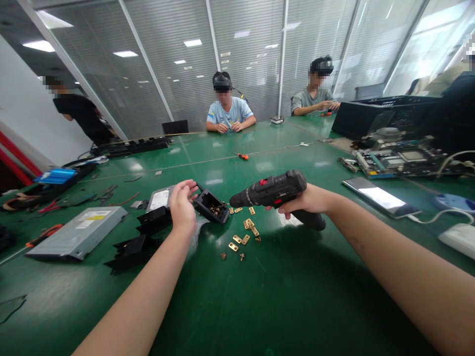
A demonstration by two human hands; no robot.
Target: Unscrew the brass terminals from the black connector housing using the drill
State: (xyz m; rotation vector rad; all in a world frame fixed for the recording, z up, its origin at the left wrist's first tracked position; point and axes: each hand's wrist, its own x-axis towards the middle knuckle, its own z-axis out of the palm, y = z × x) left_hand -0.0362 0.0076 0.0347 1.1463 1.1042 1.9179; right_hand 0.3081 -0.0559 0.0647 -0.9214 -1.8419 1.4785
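Observation:
My right hand [302, 200] is wrapped round the handle of a black cordless drill [276, 190], whose chuck points left. The drill's tip is close to the right side of a small black plastic box [217, 217], tilted, with brass-coloured bits inside. My left hand [184, 205] grips that box at its left side; part of the fingers is hidden. Several small brass plates [236, 240] with holes lie below the drill. Nearer to me are a brass screw [242, 256] and another small brass piece [223, 256].
Left of my left arm are black plastic parts [133, 249], a metal disc drive [83, 232] and a hard drive [159, 199]. An orange screwdriver [243, 156] lies ahead. At right are a phone [380, 197] with a cable and circuit boards [401, 158]. Two people sit across the green table [278, 306].

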